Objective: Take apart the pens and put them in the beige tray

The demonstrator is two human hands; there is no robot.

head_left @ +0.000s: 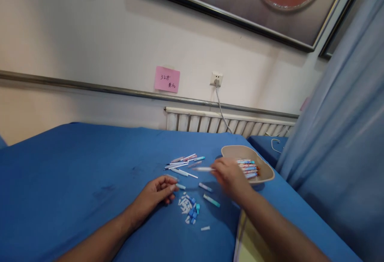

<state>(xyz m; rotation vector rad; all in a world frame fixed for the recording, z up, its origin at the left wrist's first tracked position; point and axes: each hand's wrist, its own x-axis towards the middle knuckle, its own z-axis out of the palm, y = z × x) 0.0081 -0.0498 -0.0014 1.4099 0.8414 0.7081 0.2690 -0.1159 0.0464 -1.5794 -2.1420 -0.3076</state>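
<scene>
My right hand (pixel 229 176) pinches a slim white pen part (pixel 204 169), blurred by motion, in front of the beige basin. My left hand (pixel 160 192) rests low over the blue cloth, fingers curled, with a pale blue pen barrel (pixel 180 186) sticking out from its fingertips. Beyond it lies a loose pile of pen barrels and thin refills (pixel 181 165). Between my hands are a patterned barrel (pixel 205 187) and a teal-ended barrel (pixel 211 200). Nearer me sits a heap of small white pieces (pixel 185 205) with blue caps (pixel 192 213).
A beige basin (pixel 264 179) at the right holds several patterned pens (pixel 249 168). One white piece (pixel 205 228) lies apart near the front. A yellowish sheet (pixel 250 242) lies under my right forearm. Behind the blue-covered surface (pixel 90 166) is a radiator (pixel 195 122); a blue curtain (pixel 339 134) hangs right.
</scene>
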